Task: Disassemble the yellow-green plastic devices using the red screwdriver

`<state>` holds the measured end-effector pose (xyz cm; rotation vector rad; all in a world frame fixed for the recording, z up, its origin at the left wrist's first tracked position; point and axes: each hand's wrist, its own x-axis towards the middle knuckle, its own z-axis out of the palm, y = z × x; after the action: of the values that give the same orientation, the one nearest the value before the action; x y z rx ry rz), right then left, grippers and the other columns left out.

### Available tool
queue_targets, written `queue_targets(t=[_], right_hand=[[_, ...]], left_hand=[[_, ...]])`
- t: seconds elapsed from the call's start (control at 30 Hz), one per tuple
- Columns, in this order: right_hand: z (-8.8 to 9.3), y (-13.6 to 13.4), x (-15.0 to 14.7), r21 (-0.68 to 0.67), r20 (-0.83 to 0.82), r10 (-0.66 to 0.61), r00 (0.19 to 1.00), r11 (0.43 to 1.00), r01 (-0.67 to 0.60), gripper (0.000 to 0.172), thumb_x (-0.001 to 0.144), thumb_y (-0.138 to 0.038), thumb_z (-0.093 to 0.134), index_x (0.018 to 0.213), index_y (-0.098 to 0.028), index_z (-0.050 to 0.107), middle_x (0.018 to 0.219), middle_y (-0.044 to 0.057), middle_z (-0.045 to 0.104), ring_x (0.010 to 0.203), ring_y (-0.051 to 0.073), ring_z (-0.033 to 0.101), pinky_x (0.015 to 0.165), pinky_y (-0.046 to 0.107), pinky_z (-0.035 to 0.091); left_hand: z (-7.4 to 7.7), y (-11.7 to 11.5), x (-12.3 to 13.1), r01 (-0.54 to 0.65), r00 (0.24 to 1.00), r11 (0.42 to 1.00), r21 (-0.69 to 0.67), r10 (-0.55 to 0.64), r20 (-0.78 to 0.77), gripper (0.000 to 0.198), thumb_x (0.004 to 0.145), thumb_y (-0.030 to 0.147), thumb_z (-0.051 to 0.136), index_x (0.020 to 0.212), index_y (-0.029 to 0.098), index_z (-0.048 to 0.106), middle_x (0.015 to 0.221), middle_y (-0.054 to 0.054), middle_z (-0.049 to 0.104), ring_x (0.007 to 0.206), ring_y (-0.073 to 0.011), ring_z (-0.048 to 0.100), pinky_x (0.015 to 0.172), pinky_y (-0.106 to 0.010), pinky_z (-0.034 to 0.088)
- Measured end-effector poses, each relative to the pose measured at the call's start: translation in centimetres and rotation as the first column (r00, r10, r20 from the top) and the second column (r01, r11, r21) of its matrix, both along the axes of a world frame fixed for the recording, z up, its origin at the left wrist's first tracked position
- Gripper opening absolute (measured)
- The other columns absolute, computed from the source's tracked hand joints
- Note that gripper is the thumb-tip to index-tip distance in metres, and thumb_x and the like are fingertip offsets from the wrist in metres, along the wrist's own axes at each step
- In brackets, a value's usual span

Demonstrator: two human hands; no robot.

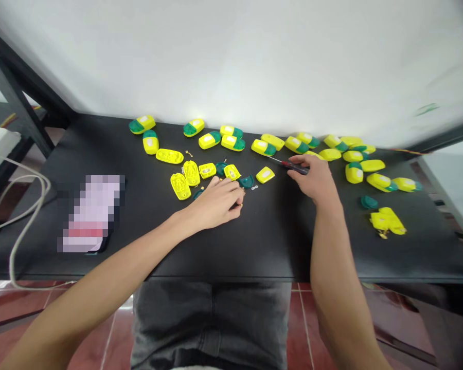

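Observation:
My right hand (317, 180) is closed round the dark handle of a screwdriver (295, 167), whose thin shaft points left just above the table. My left hand (218, 203) rests low over loose casing parts, fingers bent down and close together; whatever is under the fingertips is hidden. Just beyond it are a yellow half shell (231, 172), another yellow shell piece (207, 170) and a dark green cap (247, 181). Open yellow casings (180, 186) lie to its left. Between my hands sits a yellow cover (265, 175), with a small white part (254, 187) nearby.
Several yellow-and-green casings (232, 142) line the back of the black table (270, 241) by the white wall. On the right are a green cap (369, 202) and yellow pieces with brass bits (388, 221). A phone (94, 210) and white cable (31, 210) are at left.

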<state>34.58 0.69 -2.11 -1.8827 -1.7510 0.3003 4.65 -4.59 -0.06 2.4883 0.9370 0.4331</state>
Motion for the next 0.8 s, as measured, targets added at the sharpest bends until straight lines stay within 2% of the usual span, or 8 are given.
queue_targets(t=[0.13, 0.27, 0.37, 0.47, 0.57, 0.7, 0.8], right_hand=[[0.8, -0.3, 0.0, -0.055, -0.089, -0.017, 0.996, 0.998, 0.012, 0.022, 0.073, -0.020, 0.071, 0.094, -0.022, 0.074, 0.099, 0.008, 0.078, 0.093, 0.028, 0.070, 0.095, 0.054, 0.053], [2.7, -1.3, -1.0, 0.010, -0.311, 0.059, 0.948, 0.998, -0.059, 0.017, 0.078, -0.026, 0.077, 0.094, -0.024, 0.076, 0.088, 0.005, 0.076, 0.082, 0.026, 0.069, 0.082, 0.045, 0.055], [4.1, -2.1, -1.8, 0.222, -0.537, 0.201, 0.819, 0.971, -0.092, 0.019, 0.077, -0.031, 0.084, 0.093, -0.029, 0.075, 0.087, 0.003, 0.072, 0.076, 0.023, 0.063, 0.074, 0.042, 0.052], [5.2, -2.7, -2.7, 0.380, -0.673, 0.344, 0.655, 0.920, -0.093, 0.019, 0.074, -0.027, 0.088, 0.085, -0.031, 0.074, 0.089, 0.003, 0.066, 0.071, 0.020, 0.058, 0.065, 0.040, 0.048], [6.1, -3.3, -3.5, 0.405, -0.716, 0.404, 0.570, 0.905, -0.132, 0.022, 0.071, -0.028, 0.091, 0.082, -0.031, 0.072, 0.090, 0.003, 0.064, 0.066, 0.018, 0.054, 0.057, 0.037, 0.045], [6.8, -4.0, -4.1, 0.356, -0.733, 0.401, 0.550, 0.915, -0.193, 0.030, 0.063, -0.032, 0.096, 0.080, -0.030, 0.071, 0.085, 0.004, 0.066, 0.072, 0.021, 0.060, 0.049, 0.034, 0.046], [7.1, -4.4, -4.3, 0.347, -0.743, 0.427, 0.515, 0.904, -0.248, 0.031, 0.062, -0.031, 0.097, 0.081, -0.029, 0.073, 0.081, 0.004, 0.070, 0.071, 0.020, 0.062, 0.046, 0.032, 0.046]], left_hand=[[0.0, 0.0, 0.0, 0.001, 1.000, 1.000, -0.003, -0.001, 0.007, 0.010, 0.094, 0.020, 0.057, 0.085, 0.017, 0.060, 0.096, -0.003, 0.068, 0.097, -0.0203, 0.059, 0.084, -0.035, 0.031], [0.0, 0.0, 0.1, -0.005, 1.000, 1.000, -0.011, 0.005, 0.008, 0.010, 0.093, 0.019, 0.058, 0.083, 0.017, 0.060, 0.096, -0.003, 0.068, 0.097, -0.0200, 0.059, 0.085, -0.035, 0.031], [0.1, -0.1, 0.1, -0.008, 1.000, 1.000, -0.027, 0.008, 0.005, 0.010, 0.093, 0.019, 0.058, 0.083, 0.017, 0.059, 0.096, -0.003, 0.068, 0.096, -0.0195, 0.059, 0.085, -0.035, 0.031], [0.2, -0.1, 0.1, -0.003, 1.000, 0.999, -0.032, 0.003, -0.001, 0.010, 0.094, 0.019, 0.058, 0.085, 0.017, 0.060, 0.096, -0.004, 0.068, 0.094, -0.0189, 0.059, 0.085, -0.035, 0.031], [0.3, -0.2, 0.2, -0.005, 1.000, 1.000, -0.031, 0.005, 0.000, 0.009, 0.094, 0.018, 0.058, 0.085, 0.017, 0.060, 0.096, -0.003, 0.068, 0.093, -0.0184, 0.058, 0.084, -0.035, 0.030], [0.1, -0.1, 0.1, -0.006, 1.000, 1.000, -0.030, 0.006, 0.014, 0.009, 0.093, 0.019, 0.060, 0.084, 0.017, 0.059, 0.097, -0.003, 0.069, 0.095, -0.0187, 0.059, 0.085, -0.035, 0.030], [0.0, -0.1, 0.1, -0.002, 1.000, 0.999, -0.035, 0.003, 0.018, 0.009, 0.093, 0.019, 0.060, 0.085, 0.017, 0.060, 0.097, -0.003, 0.069, 0.095, -0.0190, 0.059, 0.084, -0.035, 0.029]])
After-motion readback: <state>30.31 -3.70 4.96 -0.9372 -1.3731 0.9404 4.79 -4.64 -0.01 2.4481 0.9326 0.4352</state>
